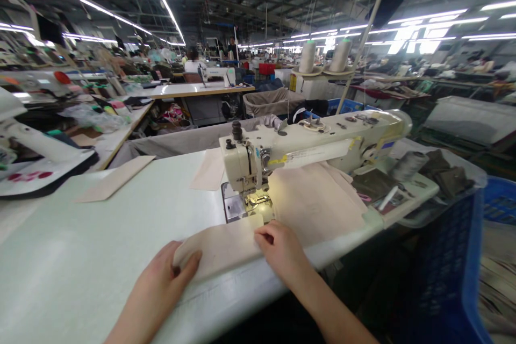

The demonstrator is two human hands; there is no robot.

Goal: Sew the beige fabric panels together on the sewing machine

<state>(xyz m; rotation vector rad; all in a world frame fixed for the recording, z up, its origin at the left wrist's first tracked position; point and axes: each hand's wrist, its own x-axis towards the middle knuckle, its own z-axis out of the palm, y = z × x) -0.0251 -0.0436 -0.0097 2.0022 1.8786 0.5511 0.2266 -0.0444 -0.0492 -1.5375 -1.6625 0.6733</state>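
Note:
A strip of beige fabric (226, 244) lies in front of the sewing machine (245, 164), at the near edge of the pale green table. My left hand (169, 274) grips its left end, thumb on top and fingers underneath. At the other end, my right hand (280, 247) pinches the fabric's edge between thumb and fingertips, close to the lit needle plate (258, 204). The fabric's far right corner reaches the plate's near side. Under the machine's arm, more beige fabric (318, 204) is spread out to the right.
A beige piece (116, 177) lies on the table's far left, another (207, 169) left of the machine head. Thread cones (308, 56) stand behind the machine. A blue crate (451, 274) is at the right. A grey thread spool (409, 165) sits by the machine's base.

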